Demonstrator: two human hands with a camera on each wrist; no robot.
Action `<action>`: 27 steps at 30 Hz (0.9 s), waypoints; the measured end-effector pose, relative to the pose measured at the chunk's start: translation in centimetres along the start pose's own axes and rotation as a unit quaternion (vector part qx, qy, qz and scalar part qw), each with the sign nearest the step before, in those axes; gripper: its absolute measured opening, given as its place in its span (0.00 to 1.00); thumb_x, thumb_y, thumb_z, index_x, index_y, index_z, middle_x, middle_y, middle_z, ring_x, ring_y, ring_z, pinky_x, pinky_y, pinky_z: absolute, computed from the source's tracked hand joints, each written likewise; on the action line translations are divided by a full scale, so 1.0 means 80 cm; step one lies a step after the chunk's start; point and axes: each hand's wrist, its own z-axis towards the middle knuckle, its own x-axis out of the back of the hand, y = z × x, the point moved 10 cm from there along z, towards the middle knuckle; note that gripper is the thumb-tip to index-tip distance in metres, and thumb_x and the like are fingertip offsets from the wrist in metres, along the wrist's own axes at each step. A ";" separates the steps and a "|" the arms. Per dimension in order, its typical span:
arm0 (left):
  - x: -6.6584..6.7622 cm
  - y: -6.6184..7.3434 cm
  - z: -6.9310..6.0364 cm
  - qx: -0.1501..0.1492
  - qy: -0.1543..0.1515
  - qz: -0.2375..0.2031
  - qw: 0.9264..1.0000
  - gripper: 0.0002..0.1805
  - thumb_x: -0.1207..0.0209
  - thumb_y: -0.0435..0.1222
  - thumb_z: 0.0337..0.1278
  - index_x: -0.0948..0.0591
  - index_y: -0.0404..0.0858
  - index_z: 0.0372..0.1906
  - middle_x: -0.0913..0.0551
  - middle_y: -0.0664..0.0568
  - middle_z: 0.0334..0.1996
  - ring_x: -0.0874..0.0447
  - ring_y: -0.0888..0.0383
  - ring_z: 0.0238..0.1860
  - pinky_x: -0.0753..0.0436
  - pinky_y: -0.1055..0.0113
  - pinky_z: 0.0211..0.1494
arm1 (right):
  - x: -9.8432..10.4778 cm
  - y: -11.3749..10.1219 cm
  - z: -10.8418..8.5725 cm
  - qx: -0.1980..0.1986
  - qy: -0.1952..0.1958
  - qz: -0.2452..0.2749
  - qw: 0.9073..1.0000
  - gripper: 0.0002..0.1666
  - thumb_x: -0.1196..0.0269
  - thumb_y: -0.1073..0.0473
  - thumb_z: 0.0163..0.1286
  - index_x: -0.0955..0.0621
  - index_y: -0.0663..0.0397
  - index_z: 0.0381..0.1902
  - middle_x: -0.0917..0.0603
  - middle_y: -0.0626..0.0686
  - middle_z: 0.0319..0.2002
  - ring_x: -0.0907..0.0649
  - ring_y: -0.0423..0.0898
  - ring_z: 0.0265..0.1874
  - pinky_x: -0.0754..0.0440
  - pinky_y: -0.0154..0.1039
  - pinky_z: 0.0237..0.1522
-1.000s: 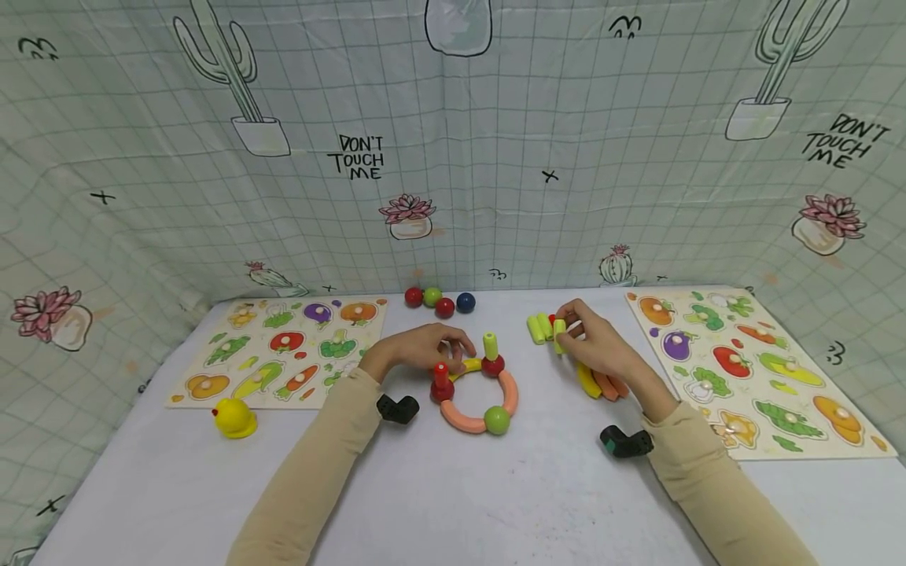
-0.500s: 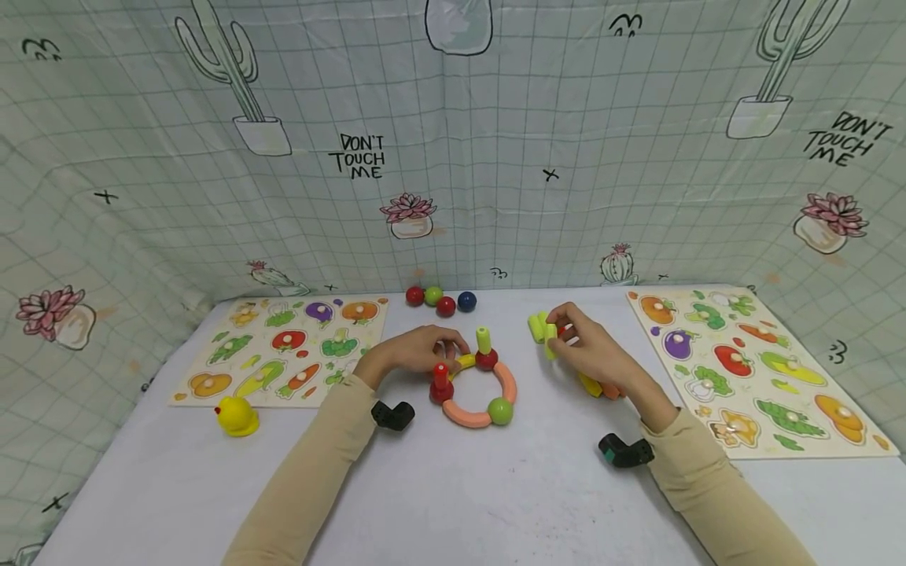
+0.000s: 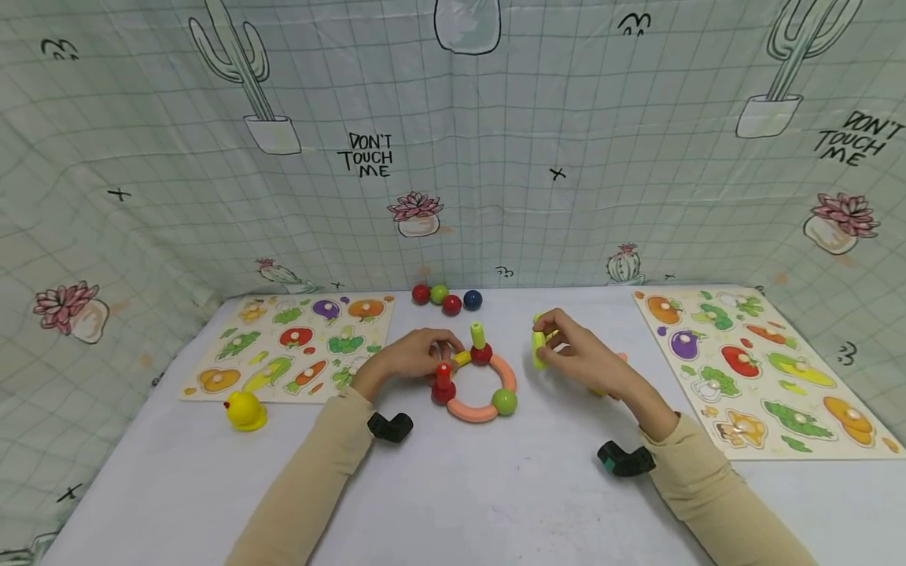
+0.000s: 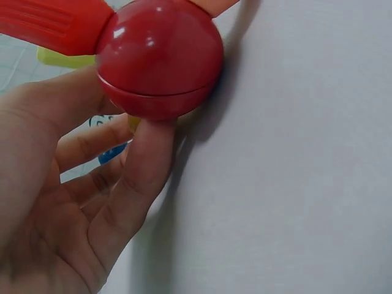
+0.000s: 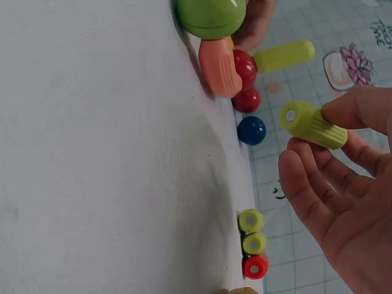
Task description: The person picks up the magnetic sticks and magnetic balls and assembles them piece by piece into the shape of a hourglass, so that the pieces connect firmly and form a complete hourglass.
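Observation:
A ring of salmon curved rods, a yellow curved piece, red balls and a green ball lies on the table. From two red balls rise a red stick and a lime stick. My left hand has its fingers round the ring's yellow piece, beside the red ball. My right hand pinches another lime stick between thumb and fingers, held above the table right of the ring.
Behind the ring lie loose balls. Short lime sticks and a red one lie near my right hand. Picture boards stand flat at left and right; a yellow duck sits at left.
My right hand has moved left toward the ring with the lime stick. The ring has turned and shifted slightly, with my left hand still at its yellow piece.

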 end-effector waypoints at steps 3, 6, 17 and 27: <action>0.001 0.000 -0.003 -0.001 0.017 -0.007 1.000 0.14 0.40 0.37 0.58 0.20 0.44 0.49 0.23 0.51 0.35 0.27 0.59 0.33 0.29 0.71 0.35 | -0.007 -0.006 0.000 0.009 -0.009 0.002 1.000 0.19 0.44 0.60 0.69 0.34 0.56 0.55 0.27 0.56 0.53 0.22 0.48 0.47 0.23 0.42 0.48; 0.000 0.000 -0.006 0.002 0.027 -0.019 0.999 0.13 0.40 0.36 0.57 0.20 0.44 0.49 0.23 0.51 0.35 0.28 0.59 0.33 0.30 0.71 0.34 | -0.013 -0.010 -0.001 0.014 -0.015 0.006 1.000 0.19 0.43 0.60 0.68 0.33 0.56 0.55 0.28 0.56 0.53 0.22 0.47 0.46 0.22 0.38 0.47; -0.005 -0.006 -0.013 0.007 0.073 -0.070 0.995 0.13 0.42 0.34 0.59 0.20 0.43 0.49 0.22 0.51 0.35 0.28 0.60 0.30 0.29 0.72 0.29 | -0.033 -0.035 -0.009 0.048 -0.046 0.043 0.997 0.21 0.40 0.59 0.67 0.32 0.56 0.55 0.27 0.54 0.52 0.22 0.47 0.46 0.21 0.35 0.46; -0.005 -0.020 -0.019 0.002 0.119 -0.109 0.987 0.12 0.43 0.34 0.61 0.20 0.45 0.49 0.23 0.50 0.37 0.28 0.60 0.25 0.27 0.71 0.23 | -0.046 -0.053 -0.011 0.085 -0.051 0.022 0.995 0.21 0.39 0.59 0.66 0.32 0.57 0.53 0.26 0.50 0.49 0.22 0.45 0.47 0.20 0.35 0.45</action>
